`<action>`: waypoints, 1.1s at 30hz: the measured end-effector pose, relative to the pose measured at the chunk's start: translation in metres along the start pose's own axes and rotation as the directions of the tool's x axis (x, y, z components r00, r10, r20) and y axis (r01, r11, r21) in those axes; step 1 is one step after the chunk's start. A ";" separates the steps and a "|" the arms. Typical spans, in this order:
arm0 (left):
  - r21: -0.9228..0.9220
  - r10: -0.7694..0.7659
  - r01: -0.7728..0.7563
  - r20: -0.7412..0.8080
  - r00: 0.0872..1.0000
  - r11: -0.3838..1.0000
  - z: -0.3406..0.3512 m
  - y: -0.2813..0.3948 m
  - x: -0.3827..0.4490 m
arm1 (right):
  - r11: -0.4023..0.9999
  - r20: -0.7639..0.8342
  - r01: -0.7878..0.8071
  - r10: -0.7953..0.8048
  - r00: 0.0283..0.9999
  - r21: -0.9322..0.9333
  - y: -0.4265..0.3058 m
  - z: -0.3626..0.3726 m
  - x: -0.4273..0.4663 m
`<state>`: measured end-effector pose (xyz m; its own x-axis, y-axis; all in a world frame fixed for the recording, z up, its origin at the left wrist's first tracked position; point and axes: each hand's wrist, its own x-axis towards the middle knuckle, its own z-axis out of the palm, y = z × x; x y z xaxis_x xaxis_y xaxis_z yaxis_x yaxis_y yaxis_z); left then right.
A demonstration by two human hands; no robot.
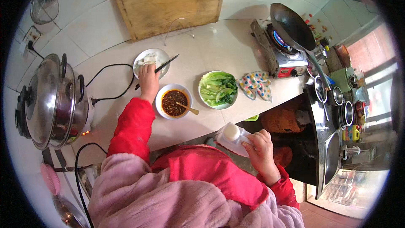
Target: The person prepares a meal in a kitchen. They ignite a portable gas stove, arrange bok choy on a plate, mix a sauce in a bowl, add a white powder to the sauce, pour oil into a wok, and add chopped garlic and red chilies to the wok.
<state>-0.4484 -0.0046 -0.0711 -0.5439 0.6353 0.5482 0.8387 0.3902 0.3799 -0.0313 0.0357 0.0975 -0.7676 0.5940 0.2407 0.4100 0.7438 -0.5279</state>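
My left hand [148,80] reaches over the near rim of a white plate [164,56] holding white cut pieces, perhaps tofu. Its fingers are closed around dark chopsticks [166,63], which stick out on both sides; the fingertips are hidden. In front of my body, below the counter's edge, my right hand [261,150] grips the handle of a translucent plastic jug [242,144] with a white cap [231,132]. Between the hands are a white bowl [158,106] of dark red chili sauce with a spoon [191,110] in it, and a plate of leafy greens [217,88].
A gas stove [286,60] burns with a blue flame under a tilted wok [292,27]. A dotted cloth [255,85] lies beside the greens. At left stands a lidded electric pot [52,101] with a black cord [110,65]. A wooden board [172,4] leans on the wall.
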 end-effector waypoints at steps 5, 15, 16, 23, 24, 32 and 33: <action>-0.647 0.527 -0.389 0.025 0.849 0.656 -0.073 0.129 -0.036 | 0.987 0.077 0.163 -0.162 0.984 -0.006 0.012 -0.011 0.009; -0.617 0.908 -0.727 -0.044 0.416 0.303 -0.109 0.225 -0.050 | 0.903 0.125 0.425 -0.430 0.894 0.065 0.026 -0.017 0.021; -0.636 0.896 -0.703 -0.040 0.442 0.318 -0.106 0.227 -0.049 | 0.909 0.089 0.410 -0.416 0.905 0.074 0.027 -0.016 0.019; -0.474 0.438 -0.152 0.581 0.686 0.867 -0.106 0.254 -0.060 | 0.961 -0.001 0.214 -0.217 0.976 -0.175 0.020 -0.005 0.005; -0.411 0.360 -0.076 0.679 0.639 0.909 -0.105 0.256 -0.057 | 0.956 0.021 0.218 -0.218 0.976 -0.199 0.021 -0.007 0.005; -0.543 0.375 0.183 0.750 0.545 0.820 -0.128 0.246 -0.050 | 0.923 0.064 0.352 -0.346 0.936 -0.156 0.041 -0.017 -0.001; -0.732 0.595 -0.050 0.511 0.621 0.680 -0.123 0.251 -0.054 | 0.925 0.074 0.345 -0.337 0.939 -0.163 0.044 -0.018 -0.001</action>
<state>-0.2116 -0.0236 0.0864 0.1755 0.9668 0.1857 0.5773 -0.2538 0.7761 -0.0037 0.0732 0.0884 -0.8950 0.2844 0.3437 0.1947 0.9422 -0.2727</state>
